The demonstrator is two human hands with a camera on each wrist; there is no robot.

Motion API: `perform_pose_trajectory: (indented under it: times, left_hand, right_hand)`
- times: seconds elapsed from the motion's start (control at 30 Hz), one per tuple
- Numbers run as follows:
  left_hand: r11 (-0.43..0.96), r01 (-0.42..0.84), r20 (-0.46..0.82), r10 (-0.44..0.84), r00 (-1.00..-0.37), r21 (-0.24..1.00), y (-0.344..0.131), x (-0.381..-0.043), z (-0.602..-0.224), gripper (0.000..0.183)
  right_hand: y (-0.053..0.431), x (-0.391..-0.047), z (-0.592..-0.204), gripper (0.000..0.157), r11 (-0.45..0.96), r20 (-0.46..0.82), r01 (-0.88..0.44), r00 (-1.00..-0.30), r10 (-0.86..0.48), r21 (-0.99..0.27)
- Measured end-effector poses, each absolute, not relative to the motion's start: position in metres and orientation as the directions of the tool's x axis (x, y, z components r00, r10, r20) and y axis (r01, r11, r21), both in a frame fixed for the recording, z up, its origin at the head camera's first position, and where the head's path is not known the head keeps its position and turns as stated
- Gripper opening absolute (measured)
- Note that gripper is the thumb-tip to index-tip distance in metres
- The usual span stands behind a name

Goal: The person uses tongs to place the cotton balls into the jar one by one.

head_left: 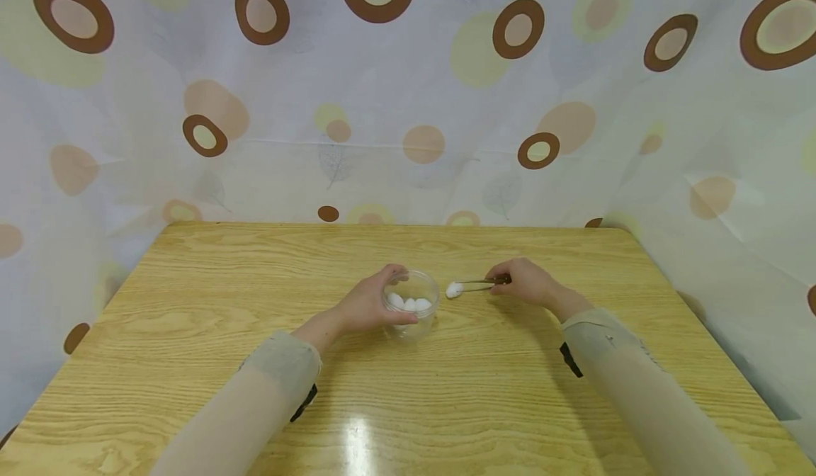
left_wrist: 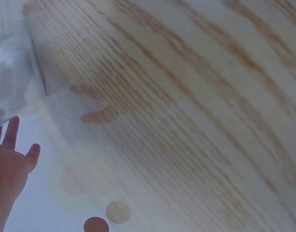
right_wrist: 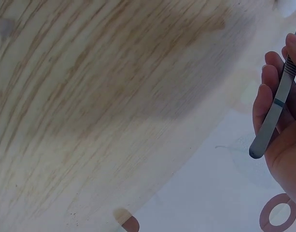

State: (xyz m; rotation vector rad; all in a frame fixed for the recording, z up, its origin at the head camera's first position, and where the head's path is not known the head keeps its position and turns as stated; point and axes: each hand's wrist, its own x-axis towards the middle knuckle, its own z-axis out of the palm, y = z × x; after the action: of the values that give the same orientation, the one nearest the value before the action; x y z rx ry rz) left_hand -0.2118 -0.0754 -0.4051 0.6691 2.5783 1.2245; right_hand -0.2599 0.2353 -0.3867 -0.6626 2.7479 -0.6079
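Observation:
My left hand (head_left: 366, 304) grips a round clear plastic container (head_left: 417, 331), thumb on the near side and fingers round the far side. Several white cotton balls (head_left: 410, 305) lie inside it. In the left wrist view the container (left_wrist: 17, 67) is partly cut off at the left edge. My right hand (head_left: 524, 281) pinches metal tweezers, whose ribbed handle (right_wrist: 278, 104) runs along the fingers in the right wrist view. Between the tweezer tips sits one white cotton ball (head_left: 454, 290), just right of the container and apart from its rim.
Both hands work over a wood-grain table (head_left: 255, 263). A patterned white curtain (head_left: 382, 178) hangs behind the table's back edge and along both sides. Light sleeves (head_left: 248, 398) cover the forearms, with a dark strap (head_left: 570, 360) at the right wrist.

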Motion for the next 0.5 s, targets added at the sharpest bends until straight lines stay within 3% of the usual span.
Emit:
perform_pose_trajectory:
  times: [0.5]
  left_hand:
    - [0.551, 0.305, 0.004, 0.48, -0.877, 0.777, -0.0757, -0.2126, -0.406, 0.082]
  right_hand:
    - [0.2302, -0.2636, -0.3935, 0.022, 0.821, -0.149, -0.394, -0.86, -0.488, -0.414]
